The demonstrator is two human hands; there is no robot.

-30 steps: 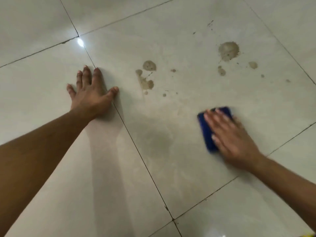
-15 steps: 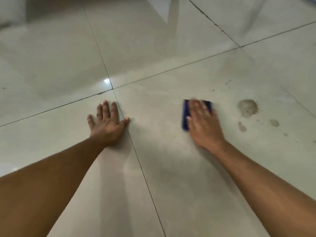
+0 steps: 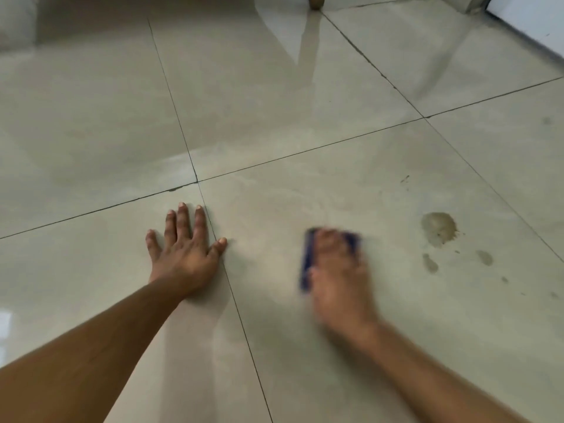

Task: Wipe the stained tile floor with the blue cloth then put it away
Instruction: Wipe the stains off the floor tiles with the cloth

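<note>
My right hand [image 3: 337,270] lies flat on the folded blue cloth [image 3: 306,261] and presses it to the pale tile floor [image 3: 274,346]; the hand is blurred by motion and covers most of the cloth. A large brown stain [image 3: 439,228] sits to the right of the cloth, with smaller spots [image 3: 430,263] below it. My left hand [image 3: 187,248] rests flat on the floor with straight spread fingers, across a grout line to the left of the cloth.
Dark grout lines [image 3: 305,151] cross the floor. A small brown round object [image 3: 316,0] lies at the far top edge. A white panel [image 3: 531,22] stands at the top right, and a pale shape [image 3: 15,22] at the top left.
My right hand has swept the cloth from the lower right up and left over the left group of stains, which no longer shows. The view has tilted up. My left hand stays planted.
</note>
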